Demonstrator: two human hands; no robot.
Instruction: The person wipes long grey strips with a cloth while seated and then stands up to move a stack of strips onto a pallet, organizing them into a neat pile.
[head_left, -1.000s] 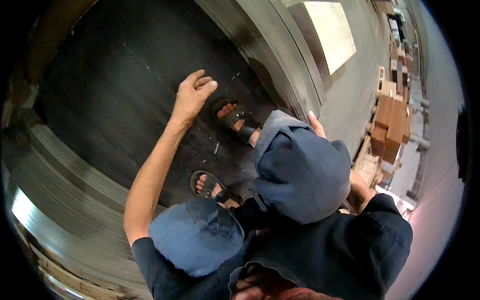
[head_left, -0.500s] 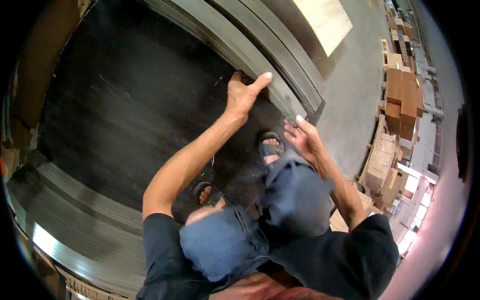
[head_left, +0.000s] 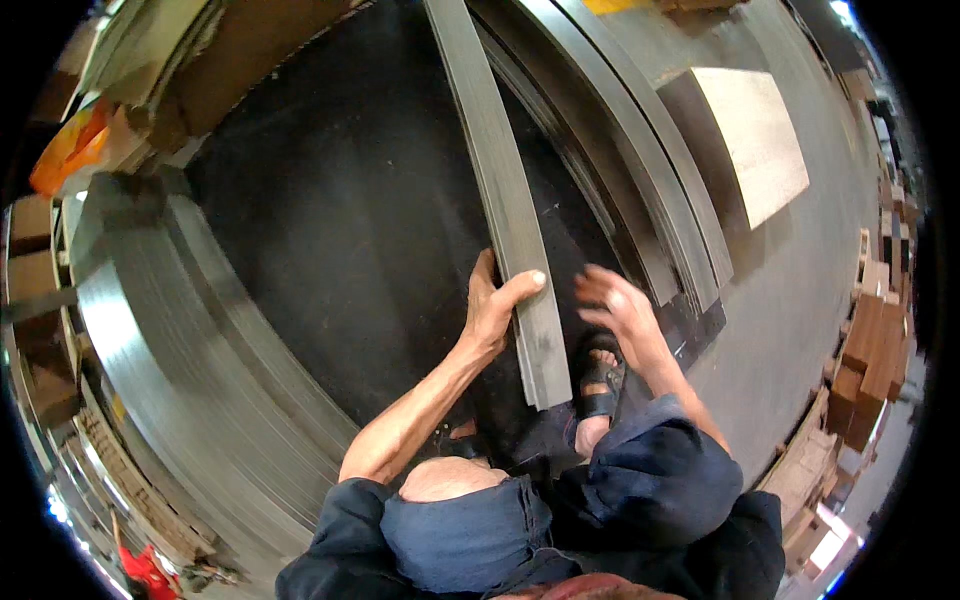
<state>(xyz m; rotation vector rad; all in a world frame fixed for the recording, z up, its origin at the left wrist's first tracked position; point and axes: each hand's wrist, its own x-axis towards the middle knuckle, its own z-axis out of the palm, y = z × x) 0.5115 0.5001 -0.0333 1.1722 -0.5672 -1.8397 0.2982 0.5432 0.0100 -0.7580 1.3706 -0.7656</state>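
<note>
My left hand (head_left: 492,312) is closed round a long grey metal profile (head_left: 535,335) near its close end, the thumb lying on its upper face. The profile runs away from me across the black board (head_left: 320,200), its far end reaching the top of the picture. Just right of it, my right hand (head_left: 622,312) hangs in the air, fingers stretched out and slightly blurred, holding nothing. Similar grey profiles (head_left: 640,185) lie stacked beyond that hand, along the right side of the board.
To my left sits a broad stack of grey profiles (head_left: 170,340), with an orange plastic bag (head_left: 78,150) and cardboard (head_left: 220,75) beyond it. A pale-topped block (head_left: 755,140) stands on the grey floor at right. Brown boxes (head_left: 870,345) and pallets line the far right; a person in red (head_left: 148,572) is at lower left.
My left hand has drawn one profile away from the right-hand stack, out over the board. My right hand has come off the stack's end. The whole view has swung right.
</note>
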